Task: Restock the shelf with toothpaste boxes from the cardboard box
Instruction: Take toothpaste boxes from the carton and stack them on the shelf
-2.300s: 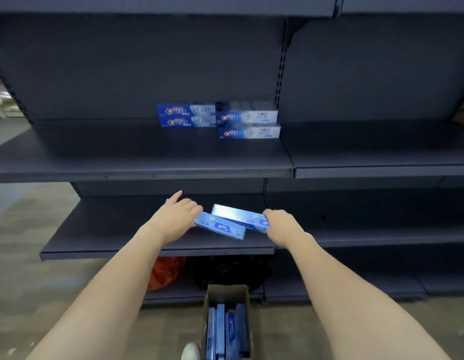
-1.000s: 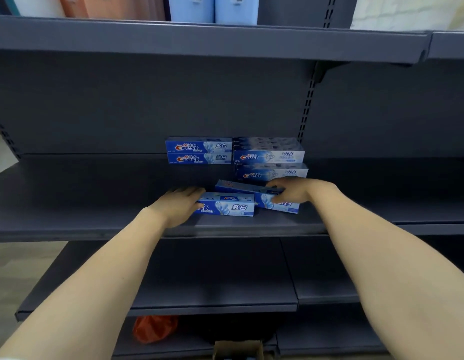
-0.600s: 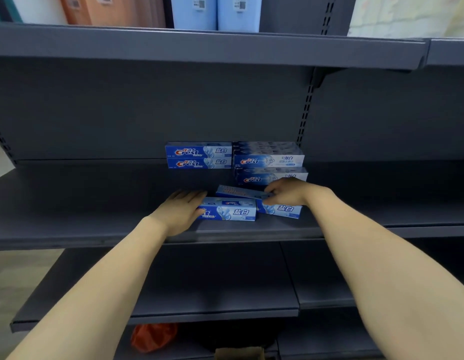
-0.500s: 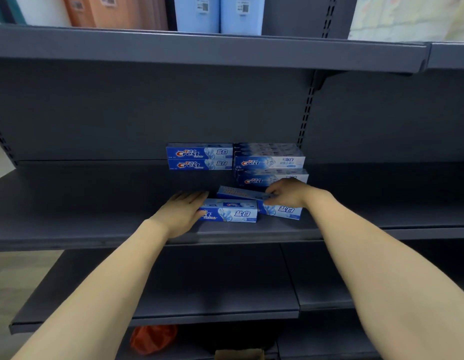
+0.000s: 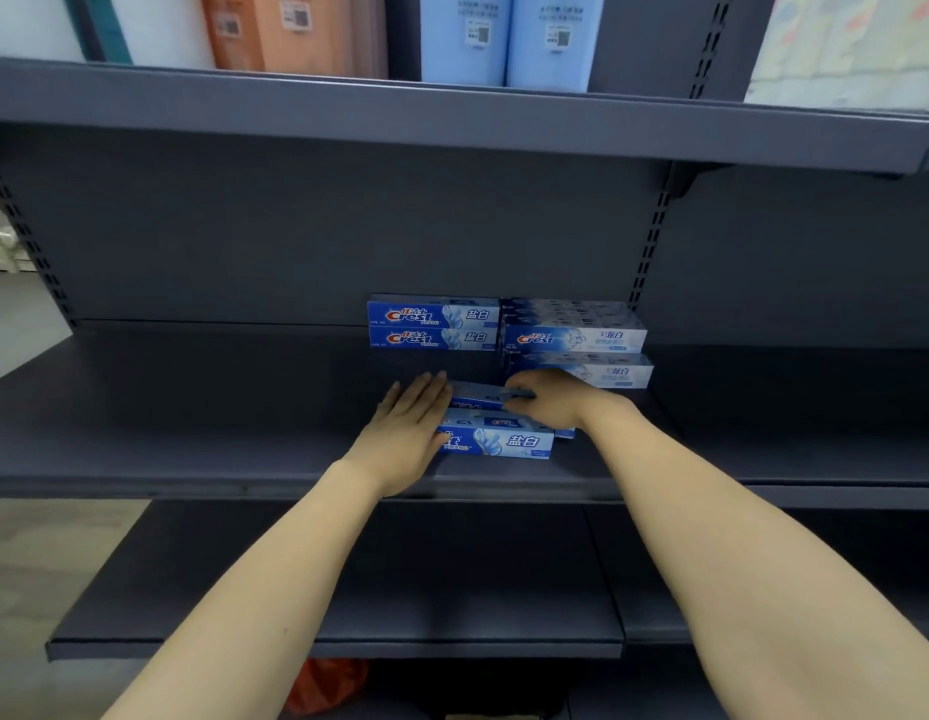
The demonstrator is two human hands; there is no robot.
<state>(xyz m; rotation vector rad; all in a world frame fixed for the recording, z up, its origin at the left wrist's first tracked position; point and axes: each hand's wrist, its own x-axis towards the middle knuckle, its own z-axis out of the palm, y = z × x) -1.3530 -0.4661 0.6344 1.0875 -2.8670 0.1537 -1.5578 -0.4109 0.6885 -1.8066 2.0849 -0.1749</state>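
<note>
The dark grey shelf (image 5: 192,433) spans the whole view, its flat deck running under both hands; a second deck sits lower down, and an upper one carries orange and pale blue packs (image 5: 504,39) well above the fingers. Both forearms reach in from below.

Beyond the fingertips, against the back panel, stand two stacks of toothpaste boxes. The left stack (image 5: 433,324) is two boxes high with their printed fronts facing out, straight ahead of the left fingertips and apart from them. The right stack (image 5: 576,337) sits just beside it — its lower box lies immediately behind the right hand's knuckles.

The left hand (image 5: 405,433) lies with fingers straight and close together, pointing toward the back panel. Its palm and fingers press against the left ends of two loose boxes on the deck: the near toothpaste box (image 5: 498,441), lying flat with its printed front toward the camera, runs rightward from the heel of the palm, while the far toothpaste box (image 5: 483,397) begins at the fingertips and runs rightward behind the near one.

The right hand (image 5: 550,400) has its fingers curled over the far toothpaste box — they hook onto its top near the right end, thumb side hidden. The near box's right end lies just beneath this hand's wrist.

An orange bag (image 5: 327,683) shows at the bottom, under the lowest deck.
</note>
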